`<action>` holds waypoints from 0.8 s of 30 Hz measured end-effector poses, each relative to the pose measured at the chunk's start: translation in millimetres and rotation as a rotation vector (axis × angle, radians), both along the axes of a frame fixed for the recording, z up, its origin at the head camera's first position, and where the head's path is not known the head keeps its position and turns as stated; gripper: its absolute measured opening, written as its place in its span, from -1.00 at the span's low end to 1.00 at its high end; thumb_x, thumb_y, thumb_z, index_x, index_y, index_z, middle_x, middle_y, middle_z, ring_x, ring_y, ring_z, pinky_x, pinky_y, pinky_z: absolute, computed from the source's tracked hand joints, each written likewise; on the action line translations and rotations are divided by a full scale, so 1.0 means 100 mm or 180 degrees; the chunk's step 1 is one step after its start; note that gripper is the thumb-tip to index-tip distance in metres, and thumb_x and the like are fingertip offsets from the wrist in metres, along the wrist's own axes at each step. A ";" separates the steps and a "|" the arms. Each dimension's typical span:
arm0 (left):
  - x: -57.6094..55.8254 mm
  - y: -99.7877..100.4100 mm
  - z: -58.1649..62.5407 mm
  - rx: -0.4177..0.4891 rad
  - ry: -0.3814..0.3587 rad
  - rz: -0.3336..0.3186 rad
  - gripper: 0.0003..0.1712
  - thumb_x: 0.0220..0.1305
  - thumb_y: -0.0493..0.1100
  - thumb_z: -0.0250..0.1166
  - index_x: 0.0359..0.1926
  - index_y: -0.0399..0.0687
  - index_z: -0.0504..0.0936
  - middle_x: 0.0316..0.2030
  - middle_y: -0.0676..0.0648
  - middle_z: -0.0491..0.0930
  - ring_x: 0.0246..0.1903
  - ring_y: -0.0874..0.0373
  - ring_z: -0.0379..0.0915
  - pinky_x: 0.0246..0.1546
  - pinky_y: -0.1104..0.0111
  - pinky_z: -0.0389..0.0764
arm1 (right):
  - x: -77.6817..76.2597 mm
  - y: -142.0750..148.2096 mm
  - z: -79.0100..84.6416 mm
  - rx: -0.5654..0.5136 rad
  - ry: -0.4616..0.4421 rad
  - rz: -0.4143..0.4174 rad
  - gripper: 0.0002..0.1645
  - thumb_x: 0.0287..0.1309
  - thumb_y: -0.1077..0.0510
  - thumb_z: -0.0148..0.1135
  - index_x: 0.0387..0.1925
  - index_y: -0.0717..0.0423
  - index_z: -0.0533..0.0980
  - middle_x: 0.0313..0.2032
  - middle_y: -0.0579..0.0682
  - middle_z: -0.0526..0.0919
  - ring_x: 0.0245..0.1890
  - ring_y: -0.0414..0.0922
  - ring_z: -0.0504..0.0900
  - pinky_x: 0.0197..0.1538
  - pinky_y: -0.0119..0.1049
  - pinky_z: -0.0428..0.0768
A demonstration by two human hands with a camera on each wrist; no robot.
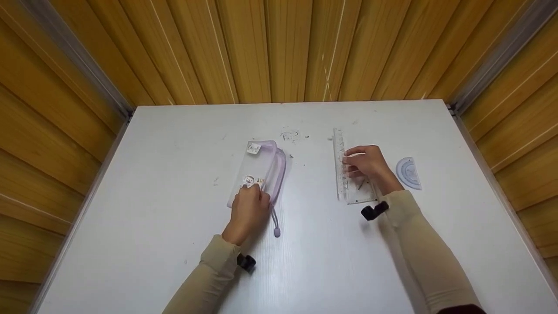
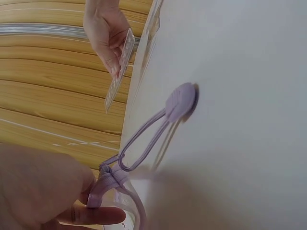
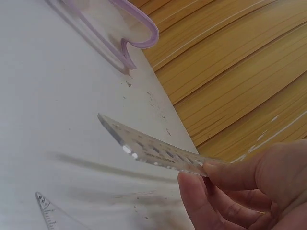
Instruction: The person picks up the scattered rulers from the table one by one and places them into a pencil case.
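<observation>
My left hand (image 1: 250, 205) grips the near end of a clear pencil case (image 1: 257, 163) with lilac edging. The case's mouth gapes along its right side, and a lilac zipper pull cord (image 2: 144, 139) hangs from the near end onto the table. To the right, my right hand (image 1: 366, 163) pinches a clear ruler (image 1: 338, 165) by its edge between thumb and fingers. In the right wrist view the ruler (image 3: 153, 148) is raised above the table, casting a shadow. A clear set square (image 1: 364, 194) lies on the table beneath that hand.
A bluish protractor (image 1: 409, 173) lies on the white table (image 1: 152, 218) to the right of my right wrist. Dark scuff marks dot the tabletop beyond the case. Yellow wood-patterned walls (image 1: 287, 52) stand along the back and both sides.
</observation>
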State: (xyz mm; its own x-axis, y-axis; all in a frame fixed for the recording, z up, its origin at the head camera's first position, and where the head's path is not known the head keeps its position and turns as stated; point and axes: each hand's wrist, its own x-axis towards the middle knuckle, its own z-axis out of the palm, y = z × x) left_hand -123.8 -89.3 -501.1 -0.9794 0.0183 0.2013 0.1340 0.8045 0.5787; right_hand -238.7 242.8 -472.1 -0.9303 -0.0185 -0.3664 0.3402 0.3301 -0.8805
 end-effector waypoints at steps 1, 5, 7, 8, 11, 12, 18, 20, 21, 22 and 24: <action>0.00 0.00 0.00 0.0007 -0.0004 -0.0007 -0.77 0.31 -0.26 0.21 -0.52 -0.17 0.54 -0.58 -0.07 0.46 -0.58 0.06 0.38 -0.57 0.21 0.44 | -0.01 -0.01 0.00 0.0021 -0.0012 -0.0005 -0.60 0.35 0.23 0.27 0.15 0.33 0.52 -0.25 0.09 0.70 -0.39 -0.13 0.72 -0.24 -0.24 0.72; 0.00 0.01 -0.01 0.0024 0.0044 -0.0009 -0.77 0.30 -0.27 0.20 -0.53 -0.20 0.54 -0.58 -0.09 0.47 -0.59 0.05 0.38 -0.57 0.19 0.45 | -0.03 -0.06 0.00 0.0048 -0.0035 -0.0015 -0.60 0.35 0.20 0.27 0.16 0.27 0.53 -0.21 0.13 0.69 -0.36 -0.11 0.73 -0.20 -0.21 0.72; -0.01 0.01 -0.01 0.0032 0.0070 -0.0008 -0.75 0.31 -0.29 0.19 -0.54 -0.19 0.52 -0.59 -0.10 0.46 -0.60 0.05 0.37 -0.58 0.20 0.44 | -0.03 -0.07 0.01 0.0029 -0.0024 -0.0024 -0.60 0.35 0.20 0.28 0.16 0.26 0.54 -0.19 0.14 0.70 -0.36 -0.11 0.73 -0.19 -0.19 0.72; -0.01 0.02 -0.02 0.0034 0.0077 -0.0008 -0.74 0.31 -0.29 0.18 -0.55 -0.18 0.51 -0.59 -0.10 0.46 -0.60 0.05 0.37 -0.59 0.20 0.44 | -0.03 -0.08 0.01 0.0002 -0.0019 -0.0030 -0.60 0.35 0.20 0.28 0.16 0.25 0.54 -0.17 0.14 0.70 -0.36 -0.10 0.73 -0.19 -0.19 0.72; -0.01 0.04 -0.02 0.0020 0.0096 -0.0008 -0.70 0.33 -0.30 0.16 -0.59 -0.15 0.46 -0.62 -0.09 0.44 -0.62 0.06 0.35 -0.61 0.21 0.42 | -0.03 -0.11 0.00 -0.0054 -0.0002 -0.0022 -0.59 0.34 0.19 0.30 0.16 0.26 0.54 -0.14 0.15 0.72 -0.36 -0.10 0.74 -0.20 -0.19 0.72; -0.01 0.04 -0.03 0.0012 0.0088 -0.0006 -0.69 0.33 -0.30 0.15 -0.60 -0.14 0.45 -0.62 -0.08 0.43 -0.62 0.06 0.34 -0.61 0.21 0.41 | -0.04 -0.13 0.00 -0.0080 -0.0003 -0.0024 -0.59 0.33 0.20 0.31 0.16 0.27 0.54 -0.14 0.16 0.72 -0.35 -0.09 0.74 -0.20 -0.18 0.72; -0.01 0.07 -0.04 -0.0007 0.0077 0.0024 -0.68 0.35 -0.29 0.16 -0.59 -0.14 0.47 -0.60 -0.09 0.44 -0.58 0.04 0.35 -0.56 0.17 0.44 | -0.07 -0.20 -0.01 -0.0058 -0.0017 0.0018 -0.59 0.34 0.19 0.32 0.16 0.24 0.55 -0.11 0.18 0.71 -0.33 -0.08 0.73 -0.19 -0.18 0.72; -0.01 0.07 -0.04 0.0001 0.0077 0.0033 -0.68 0.36 -0.29 0.17 -0.58 -0.14 0.48 -0.59 -0.11 0.46 -0.58 0.03 0.36 -0.55 0.16 0.46 | -0.09 -0.23 -0.01 -0.0071 -0.0025 0.0021 -0.59 0.33 0.20 0.32 0.16 0.25 0.55 -0.11 0.18 0.71 -0.33 -0.08 0.74 -0.19 -0.19 0.72; -0.01 0.07 -0.04 0.0005 0.0079 0.0033 -0.68 0.36 -0.29 0.17 -0.58 -0.14 0.48 -0.59 -0.11 0.47 -0.58 0.03 0.37 -0.55 0.15 0.47 | -0.10 -0.25 0.00 -0.0074 -0.0025 0.0027 -0.59 0.33 0.20 0.32 0.16 0.26 0.54 -0.11 0.17 0.72 -0.34 -0.09 0.73 -0.19 -0.19 0.72; -0.02 0.07 -0.04 0.0009 0.0079 0.0031 -0.68 0.36 -0.29 0.16 -0.58 -0.15 0.48 -0.58 -0.11 0.47 -0.58 0.03 0.37 -0.55 0.15 0.47 | -0.11 -0.27 0.00 -0.0100 -0.0029 0.0023 -0.59 0.33 0.21 0.32 0.15 0.27 0.54 -0.12 0.18 0.72 -0.35 -0.09 0.73 -0.18 -0.19 0.72; -0.02 0.07 -0.04 0.0013 0.0079 0.0031 -0.68 0.36 -0.29 0.16 -0.59 -0.14 0.47 -0.58 -0.12 0.48 -0.58 0.02 0.37 -0.54 0.14 0.48 | -0.13 -0.30 0.02 -0.0121 -0.0034 0.0026 -0.60 0.32 0.23 0.32 0.14 0.28 0.55 -0.13 0.17 0.72 -0.36 -0.10 0.73 -0.18 -0.18 0.72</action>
State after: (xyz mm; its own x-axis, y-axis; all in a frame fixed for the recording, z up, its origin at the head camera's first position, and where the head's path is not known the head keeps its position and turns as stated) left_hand -125.8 -82.0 -505.1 -0.9742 0.0080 0.2257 0.1406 0.8036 0.5784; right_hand -251.3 212.5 -470.5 -0.9261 -0.0402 -0.3751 0.3470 0.2993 -0.8888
